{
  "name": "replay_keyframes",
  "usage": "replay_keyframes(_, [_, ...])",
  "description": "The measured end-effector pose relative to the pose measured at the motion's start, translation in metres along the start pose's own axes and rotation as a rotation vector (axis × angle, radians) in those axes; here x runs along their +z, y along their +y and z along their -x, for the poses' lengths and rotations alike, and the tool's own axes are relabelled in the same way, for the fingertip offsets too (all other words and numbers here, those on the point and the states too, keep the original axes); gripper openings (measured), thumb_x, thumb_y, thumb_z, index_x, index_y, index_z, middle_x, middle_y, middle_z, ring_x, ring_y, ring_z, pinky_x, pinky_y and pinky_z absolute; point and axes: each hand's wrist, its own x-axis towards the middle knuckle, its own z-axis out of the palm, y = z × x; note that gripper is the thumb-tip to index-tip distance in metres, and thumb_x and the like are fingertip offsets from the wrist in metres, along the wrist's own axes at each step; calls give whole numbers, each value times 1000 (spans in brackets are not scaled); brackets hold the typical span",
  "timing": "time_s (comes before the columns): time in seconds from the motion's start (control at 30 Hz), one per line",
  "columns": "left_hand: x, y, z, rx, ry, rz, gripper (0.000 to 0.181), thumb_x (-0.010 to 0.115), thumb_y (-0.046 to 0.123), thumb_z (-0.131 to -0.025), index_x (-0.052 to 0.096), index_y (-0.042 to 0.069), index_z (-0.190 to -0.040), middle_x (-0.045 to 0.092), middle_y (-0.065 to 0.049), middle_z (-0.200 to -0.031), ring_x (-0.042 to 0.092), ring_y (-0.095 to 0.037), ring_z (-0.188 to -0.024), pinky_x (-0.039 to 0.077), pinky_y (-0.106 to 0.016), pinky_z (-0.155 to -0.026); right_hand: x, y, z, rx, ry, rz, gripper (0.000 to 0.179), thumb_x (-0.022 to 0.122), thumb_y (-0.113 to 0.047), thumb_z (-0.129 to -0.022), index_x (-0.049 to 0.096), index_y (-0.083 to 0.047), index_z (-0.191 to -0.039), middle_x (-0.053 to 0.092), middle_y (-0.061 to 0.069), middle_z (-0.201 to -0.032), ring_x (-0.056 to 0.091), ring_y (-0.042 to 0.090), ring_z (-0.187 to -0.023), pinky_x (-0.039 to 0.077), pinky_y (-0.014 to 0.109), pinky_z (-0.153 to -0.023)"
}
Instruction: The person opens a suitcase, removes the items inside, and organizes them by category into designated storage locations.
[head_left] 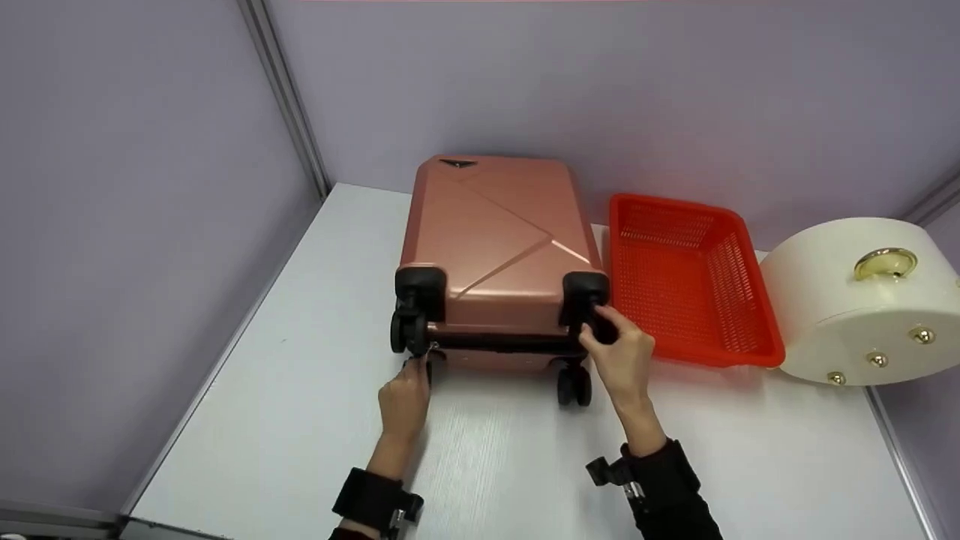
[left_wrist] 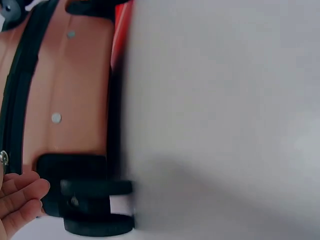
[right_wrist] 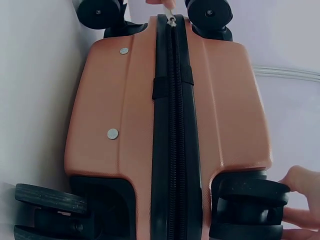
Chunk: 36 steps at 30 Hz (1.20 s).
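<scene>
A rose-pink suitcase [head_left: 502, 232] lies flat on the white table, its wheeled end toward me. At the near left corner my left hand [head_left: 405, 397] pinches a zipper pull [right_wrist: 170, 19], its fingers [left_wrist: 22, 192] beside a wheel housing. The black zipper [right_wrist: 175, 125] runs along the middle of the wheeled end, its teeth closed in the right wrist view. My right hand [head_left: 626, 356] grips the upper right wheel [right_wrist: 252, 207] with thumb and fingers. Below it, the lower right wheel [head_left: 574, 385] rests on the table.
A red plastic basket [head_left: 765, 322] stands right of the suitcase. Beyond it sits a cream round-sided case [head_left: 817, 262] with a gold handle and gold studs. Pale panels [head_left: 600, 90] wall in the white table [head_left: 300, 420] at the back and sides.
</scene>
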Motion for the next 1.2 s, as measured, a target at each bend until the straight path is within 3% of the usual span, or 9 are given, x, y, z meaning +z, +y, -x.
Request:
replay_keyframes(0.1, [-3, -10, -1, -13, -17, 38, 19, 54, 10, -86, 56, -5, -75, 51, -11, -47, 42, -18, -32, 33, -34, -29, -1, 1, 1, 4, -4, -10, 26, 72, 2, -62, 68, 6, -88, 64, 21, -87, 63, 32, -75, 50, 42, -59])
replay_keyframes(0.3, [-10, -31, -9, -28, -72, 43, 10, 60, 3, -78, 56, -5, -73, 52, -13, -47, 46, -21, -34, 35, -36, -31, -1, 4, 3, 16, -13, -34, 27, 72, 4, -62, 67, 6, -88, 64, 22, -89, 62, 32, -78, 50, 42, -61])
replay_keyframes(0.5, [-13, -52, -21, -68, -125, 61, 14, 60, 6, -82, 57, -3, -72, 54, -13, -49, 49, -23, -37, 36, -36, -34, -2, 6, 3, 17, -20, -38, 28, 72, 3, -62, 67, 6, -89, 64, 22, -90, 62, 31, -80, 50, 42, -62])
replay_keyframes(0.7, [-9, -70, -34, -52, -129, 67, 18, 61, 11, -82, 55, -2, -70, 54, -15, -49, 51, -31, -40, 37, -41, -35, -4, 7, 2, 18, -26, -46, 28, 73, 3, -62, 67, 6, -90, 63, 23, -91, 62, 33, -82, 50, 42, -65])
replay_keyframes(0.87, [-5, -81, -45, -43, -173, 60, 19, 60, 11, -83, 53, -3, -70, 54, -18, -50, 52, -35, -42, 38, -43, -36, -4, 8, 2, -12, -14, -30, 28, 73, 3, -62, 68, 5, -89, 63, 23, -90, 62, 34, -79, 50, 43, -62])
replay_keyframes(1.2, [14, -93, -70, -131, -281, 31, 28, 57, 15, -87, 55, -5, -67, 55, -21, -52, 54, -38, -46, 40, -46, -40, -2, 9, 4, -10, -32, -39, 29, 72, 4, -62, 67, 6, -91, 63, 25, -92, 60, 35, -85, 49, 43, -66])
